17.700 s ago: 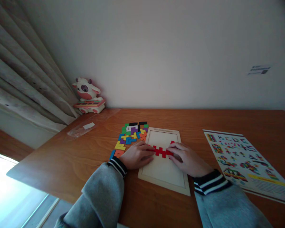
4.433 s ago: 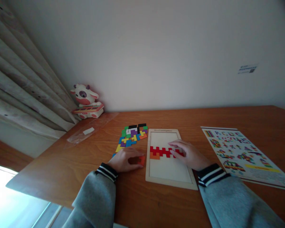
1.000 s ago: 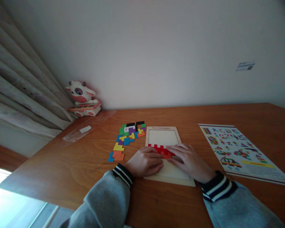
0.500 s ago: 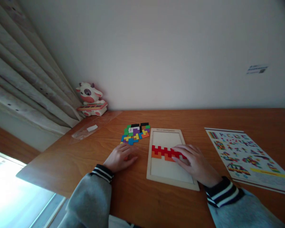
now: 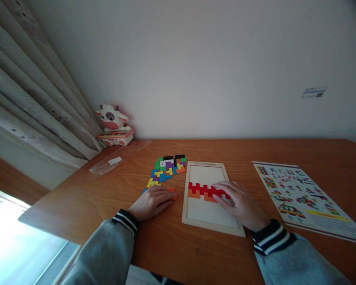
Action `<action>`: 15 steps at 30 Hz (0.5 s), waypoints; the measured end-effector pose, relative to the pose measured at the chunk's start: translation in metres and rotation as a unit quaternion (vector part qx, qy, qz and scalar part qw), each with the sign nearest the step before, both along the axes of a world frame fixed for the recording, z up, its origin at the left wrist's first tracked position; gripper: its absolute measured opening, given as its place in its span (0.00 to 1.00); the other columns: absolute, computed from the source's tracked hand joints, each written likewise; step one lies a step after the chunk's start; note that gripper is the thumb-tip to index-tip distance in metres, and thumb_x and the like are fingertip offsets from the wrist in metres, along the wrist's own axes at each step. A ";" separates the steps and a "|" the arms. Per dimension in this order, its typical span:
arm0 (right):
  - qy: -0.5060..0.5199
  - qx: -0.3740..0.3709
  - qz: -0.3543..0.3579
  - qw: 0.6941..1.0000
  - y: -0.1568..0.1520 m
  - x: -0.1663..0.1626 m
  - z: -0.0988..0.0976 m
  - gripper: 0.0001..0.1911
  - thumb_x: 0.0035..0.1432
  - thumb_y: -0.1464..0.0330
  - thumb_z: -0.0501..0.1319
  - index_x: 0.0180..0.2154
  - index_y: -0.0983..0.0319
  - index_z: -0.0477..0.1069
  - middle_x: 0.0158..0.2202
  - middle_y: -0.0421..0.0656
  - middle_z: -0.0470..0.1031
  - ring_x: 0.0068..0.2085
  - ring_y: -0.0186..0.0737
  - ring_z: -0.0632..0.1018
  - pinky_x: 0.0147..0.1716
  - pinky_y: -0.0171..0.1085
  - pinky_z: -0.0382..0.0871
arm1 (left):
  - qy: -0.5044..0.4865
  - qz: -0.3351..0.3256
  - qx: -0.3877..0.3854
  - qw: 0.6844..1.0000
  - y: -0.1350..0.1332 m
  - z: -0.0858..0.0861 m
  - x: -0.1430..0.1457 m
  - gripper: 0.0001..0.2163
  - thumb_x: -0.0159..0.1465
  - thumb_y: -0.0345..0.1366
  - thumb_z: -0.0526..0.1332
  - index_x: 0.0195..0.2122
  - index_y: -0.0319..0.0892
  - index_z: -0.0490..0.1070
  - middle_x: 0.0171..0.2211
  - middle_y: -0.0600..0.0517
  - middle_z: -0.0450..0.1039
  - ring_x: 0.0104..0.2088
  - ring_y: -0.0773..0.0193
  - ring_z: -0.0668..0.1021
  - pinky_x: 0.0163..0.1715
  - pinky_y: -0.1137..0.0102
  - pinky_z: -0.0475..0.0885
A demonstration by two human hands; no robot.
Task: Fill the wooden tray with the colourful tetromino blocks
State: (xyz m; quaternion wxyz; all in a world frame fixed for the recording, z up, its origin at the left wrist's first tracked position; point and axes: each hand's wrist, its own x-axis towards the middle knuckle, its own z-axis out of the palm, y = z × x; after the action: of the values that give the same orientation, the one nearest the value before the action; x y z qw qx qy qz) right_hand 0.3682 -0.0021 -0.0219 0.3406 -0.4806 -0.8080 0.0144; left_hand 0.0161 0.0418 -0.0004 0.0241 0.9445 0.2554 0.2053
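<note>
On the wooden table a pale wooden puzzle tray (image 5: 213, 228) lies flat, with a jagged band of red puzzle pieces (image 5: 206, 189) across its middle and orange pieces (image 5: 194, 194) fitted along the band's lower edge. My right hand (image 5: 240, 202) rests over the right end of that band, thumb and fingers apart, fingertips touching the pieces. Left of the tray, my left hand (image 5: 152, 202) is palm down on the table, its fingers together over a loose orange puzzle piece (image 5: 173, 194) that shows at the fingertips. Part of this piece is hidden.
A cluster of multicoloured puzzle pieces (image 5: 167, 168) lies beyond my left hand. To the right of the tray is a printed pattern sheet (image 5: 302, 198). A clear plastic bag (image 5: 102, 168) and a toy cow with a keyboard (image 5: 114, 124) are at the back left, near the curtain (image 5: 32, 87).
My left hand has shifted slightly nearer me, and the orange piece now shows at its fingertips, further right. Yellow pieces by it are uncovered. My right hand stays on the red band.
</note>
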 end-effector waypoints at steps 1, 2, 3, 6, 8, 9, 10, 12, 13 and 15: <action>0.003 -0.002 -0.002 1.000 0.000 0.000 0.000 0.14 0.65 0.63 0.59 0.51 0.56 0.71 0.48 0.46 0.78 0.48 0.47 0.78 0.49 0.49 0.71 | -0.006 -0.005 0.000 1.000 0.004 -0.001 0.008 0.13 0.70 0.35 0.58 0.54 0.45 0.73 0.49 0.46 0.78 0.50 0.60 0.78 0.52 0.62 0.75; 0.007 -0.004 -0.004 1.000 0.000 0.000 0.000 0.14 0.65 0.63 0.59 0.51 0.56 0.71 0.48 0.46 0.78 0.49 0.47 0.77 0.49 0.48 0.71 | -0.014 -0.006 0.000 1.000 0.009 -0.003 0.015 0.12 0.70 0.35 0.58 0.53 0.45 0.73 0.49 0.46 0.78 0.50 0.60 0.78 0.52 0.62 0.74; 0.010 -0.005 -0.005 1.000 0.000 0.001 0.000 0.14 0.65 0.63 0.59 0.51 0.56 0.71 0.49 0.46 0.78 0.49 0.47 0.77 0.49 0.48 0.71 | -0.020 -0.003 -0.004 1.000 0.014 -0.004 0.023 0.13 0.70 0.36 0.58 0.53 0.44 0.73 0.49 0.46 0.78 0.50 0.60 0.78 0.53 0.62 0.74; 0.016 -0.010 -0.006 1.000 0.000 0.001 0.000 0.14 0.65 0.63 0.58 0.51 0.56 0.71 0.49 0.46 0.77 0.49 0.47 0.77 0.50 0.49 0.71 | -0.039 0.020 -0.018 0.999 0.030 -0.006 0.042 0.15 0.68 0.38 0.59 0.55 0.41 0.71 0.50 0.45 0.77 0.52 0.58 0.78 0.54 0.60 0.74; 0.022 -0.011 -0.008 1.000 0.000 0.000 0.001 0.13 0.65 0.63 0.58 0.51 0.56 0.71 0.48 0.46 0.77 0.49 0.47 0.77 0.50 0.49 0.71 | -0.045 0.022 -0.016 0.999 0.039 -0.008 0.051 0.15 0.68 0.38 0.59 0.54 0.41 0.72 0.51 0.44 0.77 0.53 0.57 0.77 0.55 0.59 0.73; 0.025 -0.010 -0.010 1.000 0.000 0.000 0.001 0.13 0.65 0.63 0.58 0.51 0.56 0.71 0.48 0.46 0.77 0.49 0.47 0.77 0.50 0.49 0.72 | -0.044 0.021 -0.012 0.999 0.042 -0.008 0.054 0.14 0.68 0.37 0.58 0.53 0.41 0.72 0.51 0.44 0.76 0.53 0.57 0.77 0.55 0.59 0.72; 0.029 -0.008 -0.011 0.999 -0.001 0.000 0.001 0.13 0.65 0.63 0.57 0.50 0.56 0.71 0.48 0.46 0.77 0.49 0.47 0.77 0.50 0.49 0.72 | -0.041 0.020 -0.008 0.999 0.044 -0.009 0.056 0.14 0.68 0.37 0.58 0.53 0.41 0.73 0.51 0.44 0.76 0.54 0.57 0.76 0.56 0.58 0.71; 0.037 -0.003 -0.014 0.999 -0.001 0.000 0.002 0.13 0.65 0.63 0.57 0.50 0.56 0.71 0.47 0.46 0.77 0.49 0.47 0.77 0.50 0.48 0.72 | -0.033 0.032 0.002 0.999 0.045 -0.010 0.056 0.14 0.68 0.39 0.59 0.53 0.42 0.73 0.52 0.44 0.76 0.54 0.56 0.76 0.56 0.57 0.70; 0.042 -0.001 -0.018 0.999 0.000 0.000 0.002 0.13 0.65 0.63 0.57 0.50 0.56 0.71 0.47 0.46 0.77 0.49 0.47 0.77 0.50 0.48 0.71 | -0.029 0.041 0.004 0.999 0.045 -0.009 0.055 0.14 0.68 0.40 0.59 0.53 0.42 0.73 0.51 0.45 0.76 0.53 0.56 0.76 0.56 0.57 0.71; 0.058 0.003 -0.030 0.998 0.000 0.002 0.003 0.13 0.66 0.63 0.57 0.51 0.56 0.71 0.48 0.46 0.77 0.49 0.47 0.76 0.51 0.48 0.71 | -0.024 0.047 0.002 0.999 0.043 -0.008 0.049 0.13 0.69 0.40 0.58 0.51 0.43 0.74 0.50 0.46 0.76 0.51 0.58 0.77 0.54 0.60 0.72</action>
State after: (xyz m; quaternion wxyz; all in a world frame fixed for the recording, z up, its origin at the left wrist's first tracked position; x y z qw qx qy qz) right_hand 0.3698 -0.0021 -0.0191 0.3883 -0.5019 -0.7723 0.0298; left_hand 0.0655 0.0845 -0.0083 0.0189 0.9263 0.2983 0.2296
